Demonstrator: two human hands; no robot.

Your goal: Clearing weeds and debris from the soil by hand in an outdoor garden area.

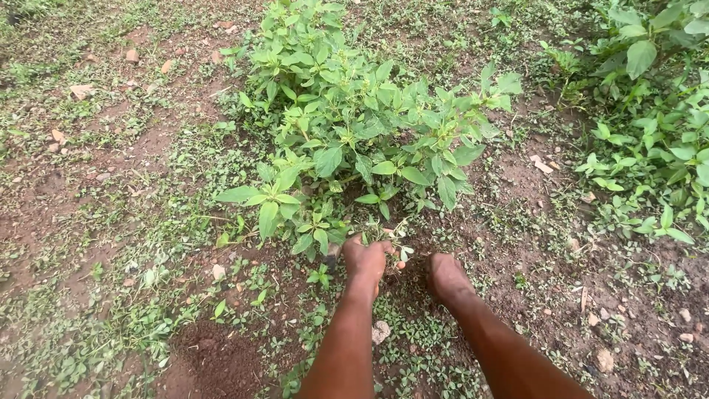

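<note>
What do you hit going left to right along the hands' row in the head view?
Bare soil with small weeds → left hand at the base of the leafy plant → right hand → pale stones.

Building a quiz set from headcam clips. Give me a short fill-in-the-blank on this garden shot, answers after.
1. Both hands reach to the base of a leafy green ____.
2. The left hand is closed around stems near the ____.
3. The right hand rests on bare ____ beside the plant.
4. A pale ____ lies on the ground just by the left forearm.

Answers: plant; ground; soil; stone
</note>
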